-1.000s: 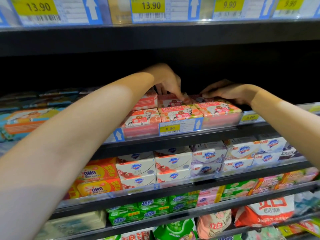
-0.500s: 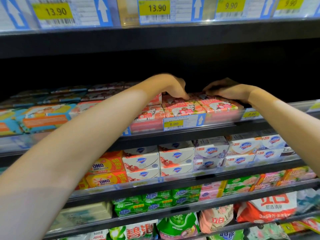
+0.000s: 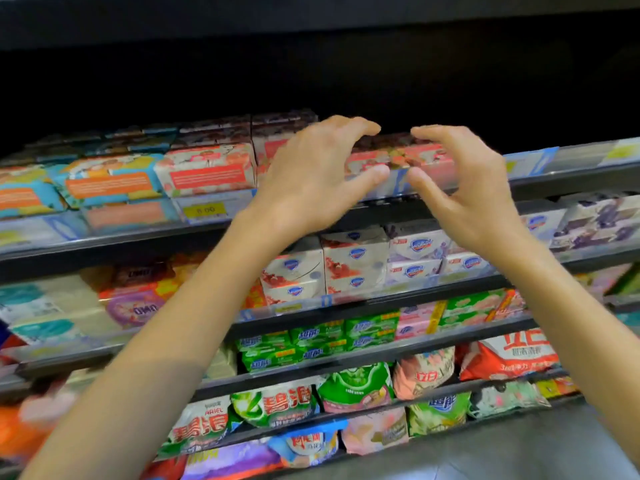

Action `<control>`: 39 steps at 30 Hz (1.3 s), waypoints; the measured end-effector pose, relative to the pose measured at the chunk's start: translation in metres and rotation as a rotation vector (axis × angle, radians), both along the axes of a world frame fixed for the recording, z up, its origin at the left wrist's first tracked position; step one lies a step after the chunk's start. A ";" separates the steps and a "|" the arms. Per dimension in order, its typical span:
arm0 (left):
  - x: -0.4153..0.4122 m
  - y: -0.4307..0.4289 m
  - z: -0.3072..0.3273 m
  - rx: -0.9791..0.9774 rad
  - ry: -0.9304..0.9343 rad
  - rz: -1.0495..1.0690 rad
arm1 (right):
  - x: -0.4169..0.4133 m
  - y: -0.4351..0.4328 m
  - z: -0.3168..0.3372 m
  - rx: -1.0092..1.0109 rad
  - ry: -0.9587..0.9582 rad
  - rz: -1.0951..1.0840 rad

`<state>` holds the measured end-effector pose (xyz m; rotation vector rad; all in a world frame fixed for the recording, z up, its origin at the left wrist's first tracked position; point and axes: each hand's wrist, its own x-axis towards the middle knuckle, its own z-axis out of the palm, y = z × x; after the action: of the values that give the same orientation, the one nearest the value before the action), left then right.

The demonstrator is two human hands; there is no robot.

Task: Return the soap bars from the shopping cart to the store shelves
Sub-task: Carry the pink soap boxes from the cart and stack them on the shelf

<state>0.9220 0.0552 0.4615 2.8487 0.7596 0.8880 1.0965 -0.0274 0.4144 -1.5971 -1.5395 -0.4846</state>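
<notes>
- Far L: blue-orange packs [image 3: 110, 181] sit on the upper shelf [image 3: 571, 180]. Prob. not the task's item.
- Next R: a pink soap box [image 3: 207, 168] in the front row, touching the blue-orange packs, just above a yellow price tag [image 3: 204, 210].
- Left hand [image 3: 308, 178]: fingers [image 3: 346, 124] apart and loosely curved, gripping nothing. It hovers in front of the pink row.
- Between the hands: the soap bars [image 3: 398, 155], pink boxes on the shelf at its front edge, behind the clear rail. Too blurred to tell if they sit square.
- Right hand [image 3: 478, 195]: fingers [image 3: 440, 133] apart and curved, empty, mirroring the L one.
- Risk 1: both hands are near the front row, so a thumb or wrist brushing a box could tip it over the low rail onto the white soap boxes [image 3: 353, 265] below.
- Risk 2: if the bars are stacked loose, a nudge could skew the row & push its neighbours back.
- Risk 3: cart is out of view, so I can't tell how many bars are left. Reaching for it blind could bump the lower shelves.
</notes>
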 end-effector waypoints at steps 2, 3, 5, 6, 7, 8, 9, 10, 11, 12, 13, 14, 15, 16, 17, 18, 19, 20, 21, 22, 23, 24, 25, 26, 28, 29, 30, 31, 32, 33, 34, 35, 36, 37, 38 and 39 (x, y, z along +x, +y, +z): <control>-0.024 -0.022 -0.025 -0.072 -0.091 -0.058 | -0.020 -0.022 -0.025 0.089 0.054 0.091; -0.035 -0.031 -0.040 -0.128 -0.113 -0.078 | -0.029 -0.033 -0.042 0.113 0.103 0.120; -0.054 -0.048 -0.074 -0.254 -0.105 -0.082 | -0.045 -0.051 -0.078 0.091 0.216 0.139; -0.061 -0.055 -0.094 -0.319 -0.080 -0.060 | -0.052 -0.060 -0.097 0.039 0.274 0.140; -0.066 -0.061 -0.115 -0.385 -0.048 -0.025 | -0.057 -0.068 -0.117 -0.039 0.325 0.140; -0.070 -0.067 -0.135 -0.449 -0.019 0.013 | -0.061 -0.076 -0.137 -0.133 0.363 0.139; -0.072 -0.073 -0.155 -0.516 0.004 0.053 | -0.064 -0.084 -0.156 -0.234 0.393 0.144; -0.076 -0.083 -0.176 -0.581 0.029 0.097 | -0.066 -0.094 -0.176 -0.337 0.417 0.155; -0.078 -0.091 -0.192 -0.625 0.055 0.129 | -0.067 -0.102 -0.194 -0.420 0.435 0.160; -0.080 -0.101 -0.208 -0.649 0.083 0.161 | -0.067 -0.111 -0.211 -0.498 0.444 0.165; -0.082 -0.113 -0.223 -0.660 0.105 0.193 | -0.065 -0.120 -0.227 -0.575 0.445 0.176; -0.084 -0.126 -0.236 -0.673 0.119 0.224 | -0.064 -0.129 -0.240 -0.645 0.448 0.189; -0.085 -0.140 -0.249 -0.703 0.128 0.259 | -0.062 -0.139 -0.252 -0.711 0.454 0.201; -0.086 -0.154 -0.261 -0.751 0.126 0.296 | -0.059 -0.149 -0.262 -0.771 0.451 0.206; -0.088 -0.169 -0.273 -0.809 0.119 0.335 | -0.058 -0.160 -0.271 -0.830 0.433 0.204; -0.090 -0.184 -0.285 -0.871 0.111 0.381 | -0.058 -0.171 -0.280 -0.887 0.411 0.203; -0.094 -0.201 -0.298 -0.940 0.104 0.432 | -0.060 -0.182 -0.289 -0.945 0.388 0.213; -0.101 -0.218 -0.311 -1.006 0.095 0.485 | -0.064 -0.193 -0.297 -1.009 0.362 0.231; -0.108 -0.236 -0.322 -1.058 0.080 0.541 | -0.068 -0.203 -0.304 -1.073 0.334 0.259; -0.117 -0.255 -0.334 -1.103 0.068 0.598 | -0.074 -0.211 -0.311 -1.126 0.310 0.299; -0.128 -0.274 -0.343 -1.143 0.044 0.655 | -0.082 -0.219 -0.318 -1.169 0.286 0.348; -0.139 -0.295 -0.350 -1.182 -0.006 0.715 | -0.091 -0.225 -0.324 -1.210 0.260 0.400; -0.151 -0.315 -0.356 -1.224 -0.068 0.784 | -0.101 -0.229 -0.329 -1.252 0.231 0.450; -0.164 -0.334 -0.361 -1.250 -0.138 0.853 | -0.113 -0.232 -0.332 -1.290 0.205 0.502; -0.192 -0.373 -0.368 -1.258 -0.237 0.987 | -0.139 -0.237 -0.336 -1.344 0.156 0.618; -0.204 -0.393 -0.371 -1.253 -0.285 1.048 | -0.154 -0.238 -0.338 -1.364 0.119 0.678; -0.214 -0.412 -0.373 -1.245 -0.338 1.105 | -0.169 -0.239 -0.339 -1.380 0.078 0.733; -0.224 -0.431 -0.376 -1.240 -0.389 1.166 | -0.186 -0.240 -0.340 -1.389 0.036 0.789; -0.232 -0.451 -0.379 -1.230 -0.441 1.225 | -0.203 -0.242 -0.341 -1.394 -0.005 0.843; -0.240 -0.470 -0.380 -1.219 -0.493 1.290 | -0.222 -0.244 -0.341 -1.398 -0.045 0.894; -0.247 -0.488 -0.381 -1.203 -0.556 1.352 | -0.243 -0.248 -0.341 -1.400 -0.082 0.947; -0.256 -0.505 -0.383 -1.196 -0.620 1.410 | -0.264 -0.253 -0.340 -1.396 -0.115 1.001; -0.266 -0.520 -0.384 -1.190 -0.672 1.461 | -0.285 -0.258 -0.341 -1.398 -0.152 1.047; -0.278 -0.536 -0.386 -1.190 -0.707 1.518 | -0.308 -0.264 -0.340 -1.409 -0.194 1.084; -0.291 -0.552 -0.388 -1.186 -0.738 1.573 | -0.332 -0.270 -0.340 -1.418 -0.229 1.121; -0.306 -0.567 -0.389 -1.186 -0.775 1.623 | -0.357 -0.278 -0.339 -1.419 -0.259 1.164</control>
<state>0.6162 -0.5116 0.0729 0.4352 2.2285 0.8563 0.7392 -0.3050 0.0750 -1.0499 -2.8897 1.3539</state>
